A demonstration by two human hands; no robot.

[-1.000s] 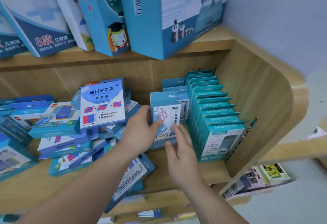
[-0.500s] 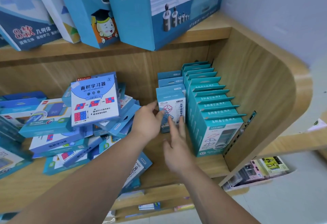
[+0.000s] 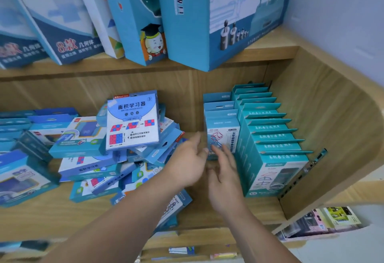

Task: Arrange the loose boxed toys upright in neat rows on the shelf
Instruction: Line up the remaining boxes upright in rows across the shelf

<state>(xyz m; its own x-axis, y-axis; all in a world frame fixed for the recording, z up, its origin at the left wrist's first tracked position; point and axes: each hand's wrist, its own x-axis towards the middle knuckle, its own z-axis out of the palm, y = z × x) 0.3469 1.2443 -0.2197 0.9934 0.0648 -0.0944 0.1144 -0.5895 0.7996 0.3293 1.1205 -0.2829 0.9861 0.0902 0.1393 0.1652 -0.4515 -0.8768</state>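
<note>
Grips both slack, fingers out: L hand & R hand by front upright box

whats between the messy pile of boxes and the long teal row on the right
The head view shows a short row of upright boxes there, set against the long teal row. The left hand and right hand are open at its front.

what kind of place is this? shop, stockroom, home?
Probably a shop selling educational toys: a wooden display shelf carries a row of identical teal boxes, a heap of boxed learning toys beside it, and large teaching-kit boxes on the shelf above.
</note>
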